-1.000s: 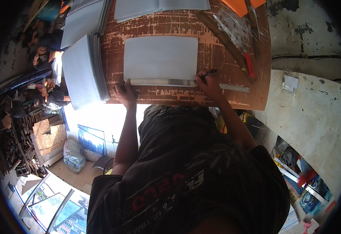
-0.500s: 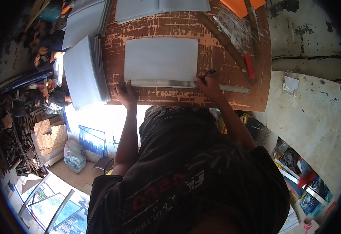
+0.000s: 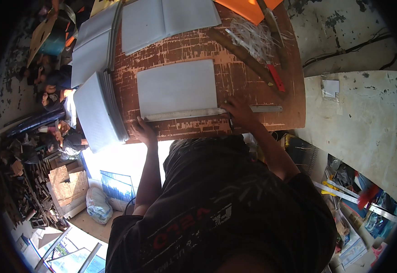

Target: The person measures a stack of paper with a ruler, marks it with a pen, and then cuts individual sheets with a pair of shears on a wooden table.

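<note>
A white sheet (image 3: 178,88) lies on the scored brown board. Along its near edge runs a long metal ruler (image 3: 184,113), reaching past the sheet on the right. My left hand (image 3: 145,133) is at the ruler's left end, its fingertips closed on that end. Farther right, my right hand (image 3: 243,113) has its fingers on the ruler near the sheet's right corner. A dark pen (image 3: 231,123) sticks out below those fingers, held in the same hand. The palm side of both hands is hidden.
Stacked white sheets (image 3: 96,113) stand at the board's left. Open white sheets (image 3: 144,25) lie at the back. Far right on the board (image 3: 257,125) are a red-handled tool (image 3: 275,77), dark strips (image 3: 241,50) and paper shreds (image 3: 253,34). Other people (image 3: 64,136) sit at left.
My right hand has turned its pen from pointing up and right to pointing down, and its fingers now rest on the ruler. The view has shifted.
</note>
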